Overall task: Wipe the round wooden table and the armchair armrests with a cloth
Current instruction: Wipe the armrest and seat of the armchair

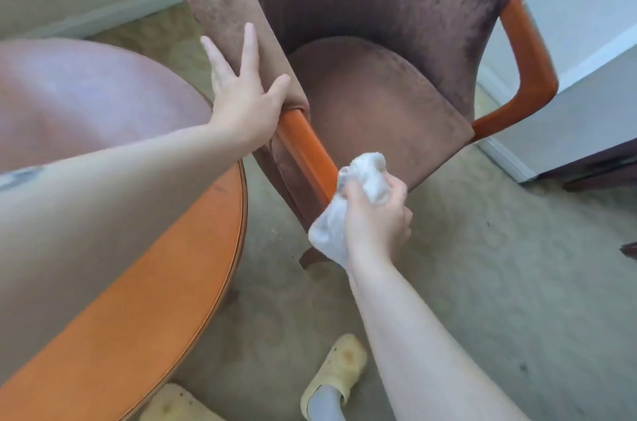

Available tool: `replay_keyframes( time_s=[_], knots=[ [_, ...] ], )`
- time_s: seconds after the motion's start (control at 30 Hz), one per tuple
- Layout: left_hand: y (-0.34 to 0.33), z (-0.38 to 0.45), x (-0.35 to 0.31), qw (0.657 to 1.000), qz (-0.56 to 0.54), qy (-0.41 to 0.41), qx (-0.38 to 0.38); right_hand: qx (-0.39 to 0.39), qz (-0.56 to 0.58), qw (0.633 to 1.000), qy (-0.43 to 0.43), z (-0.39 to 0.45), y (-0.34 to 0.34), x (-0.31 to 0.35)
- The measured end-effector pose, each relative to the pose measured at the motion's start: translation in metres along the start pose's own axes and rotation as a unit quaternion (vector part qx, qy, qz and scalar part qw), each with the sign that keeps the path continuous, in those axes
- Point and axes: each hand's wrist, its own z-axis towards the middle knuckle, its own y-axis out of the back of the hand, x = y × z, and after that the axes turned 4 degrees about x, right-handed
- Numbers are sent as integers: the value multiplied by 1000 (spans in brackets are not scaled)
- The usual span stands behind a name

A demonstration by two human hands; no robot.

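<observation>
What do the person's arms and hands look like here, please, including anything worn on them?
Both arms are bare from forearm to fingertips: no sleeves, gloves, watch or bracelets show. The left hand and right hand carry no visible rings. A blurred grey-and-white patch sits by the left arm at the frame's edge; what it is cannot be told.

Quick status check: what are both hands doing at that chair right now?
Left hand spread flat on the chair's padded side. Right hand gripping white cloth at the near wooden armrest. Far armrest untouched. Nothing in the way.

Single head cam, wide-angle, looks fwd and down, close over armchair (362, 41), table edge (144, 300) at left
</observation>
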Motion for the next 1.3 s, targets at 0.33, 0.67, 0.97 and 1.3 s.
replay_keyframes(
  time_s=[0.33,0.67,0.97,1.3],
  knots=[
    [-33,16,-21,984,21,139,-105,187,-121,860,459,41,49,-58],
    [-25,22,-15,980,-3,188,-63,373,25,891,-259,109,-4,-46],
    [-28,16,-17,989,-4,134,-69,191,247,940,-136,27,56,-61],
    [-26,9,-29,988,16,142,-52,88,-402,541,733,28,7,-80]
  ],
)
